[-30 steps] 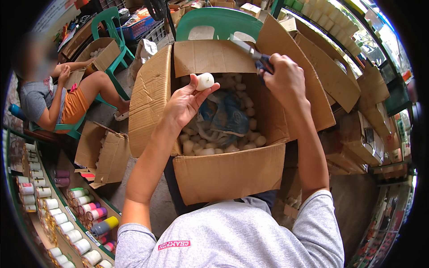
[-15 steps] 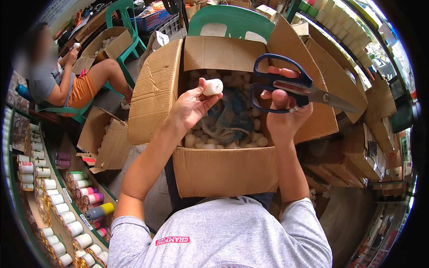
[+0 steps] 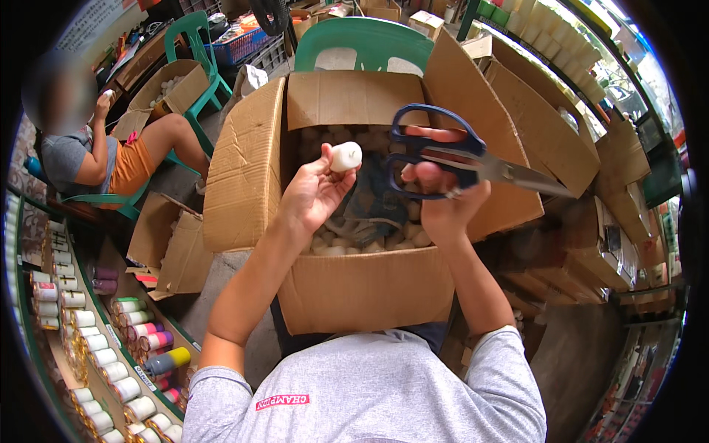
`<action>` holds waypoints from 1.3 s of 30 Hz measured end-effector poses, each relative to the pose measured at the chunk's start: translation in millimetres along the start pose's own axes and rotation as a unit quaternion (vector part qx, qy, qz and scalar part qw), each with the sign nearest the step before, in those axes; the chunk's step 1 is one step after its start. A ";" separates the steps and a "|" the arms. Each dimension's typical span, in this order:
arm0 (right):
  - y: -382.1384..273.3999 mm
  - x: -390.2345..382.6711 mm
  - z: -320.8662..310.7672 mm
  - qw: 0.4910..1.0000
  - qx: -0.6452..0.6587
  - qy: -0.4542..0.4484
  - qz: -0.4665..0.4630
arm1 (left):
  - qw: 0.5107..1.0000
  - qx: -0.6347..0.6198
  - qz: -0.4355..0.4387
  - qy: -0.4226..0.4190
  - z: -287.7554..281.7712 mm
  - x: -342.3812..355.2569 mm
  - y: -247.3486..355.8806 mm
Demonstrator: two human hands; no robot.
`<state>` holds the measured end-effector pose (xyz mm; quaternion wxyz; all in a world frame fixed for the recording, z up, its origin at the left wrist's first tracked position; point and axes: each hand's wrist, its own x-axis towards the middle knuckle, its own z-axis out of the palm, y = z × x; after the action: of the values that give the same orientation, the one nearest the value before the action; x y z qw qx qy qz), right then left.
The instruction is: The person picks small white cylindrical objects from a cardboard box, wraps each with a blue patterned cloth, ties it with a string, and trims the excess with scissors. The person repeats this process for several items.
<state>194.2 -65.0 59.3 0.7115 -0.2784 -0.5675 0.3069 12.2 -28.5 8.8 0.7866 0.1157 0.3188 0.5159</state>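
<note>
Well, over the big open box (image 3: 365,295), the right hand (image 3: 449,210), fingers curled, holds hard, probably heavy scissors (image 3: 509,171) by the handles, the best place, and their long line slants right and down in view. The left hand (image 3: 314,193), nearly closed, pinches a small white candle (image 3: 346,157) by its sides, likely light, slick and easy to dent, wick end facing right.

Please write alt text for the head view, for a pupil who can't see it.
A person's left hand holds a small white candle and the right hand blue-handled scissors, over an open cardboard box of pale, rounded pieces. Another person sits at left.
</note>
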 end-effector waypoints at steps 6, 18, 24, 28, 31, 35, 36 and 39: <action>9.8 -9.2 0.2 0.993 0.045 -0.034 0.101 | 0.999 -0.007 0.020 -0.031 -7.2 -1.6 -4.7; 13.2 -30.7 -0.3 0.995 -0.059 -0.075 -0.014 | 0.999 -0.023 0.030 -0.031 -0.7 -14.3 -19.1; 18.3 -37.4 -3.8 0.982 -0.116 -0.136 0.053 | 0.998 -0.009 0.037 -0.053 3.7 -16.6 -28.3; -2.8 -22.2 -28.5 0.980 -0.016 -0.083 0.182 | 0.993 0.086 0.036 -0.066 6.2 -37.1 -16.4; 6.3 -26.0 -52.5 0.931 0.063 -0.181 0.310 | 0.963 0.191 0.090 -0.165 -8.3 -36.8 0.4; 8.2 -40.6 -52.0 0.854 0.111 -0.279 0.425 | 0.931 0.267 0.174 -0.179 -10.1 -35.1 17.0; 10.0 -40.9 -51.0 0.844 0.105 -0.310 0.424 | 0.926 0.268 0.196 -0.180 -9.7 -33.2 19.1; 9.2 -38.2 -45.8 0.834 0.065 -0.347 0.423 | 0.913 0.276 0.235 -0.188 -4.0 -28.8 24.2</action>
<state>231.4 -89.9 19.0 0.2850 -0.3196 -0.5828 0.6906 -15.7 -43.9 29.1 0.6251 0.4944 0.2580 0.5461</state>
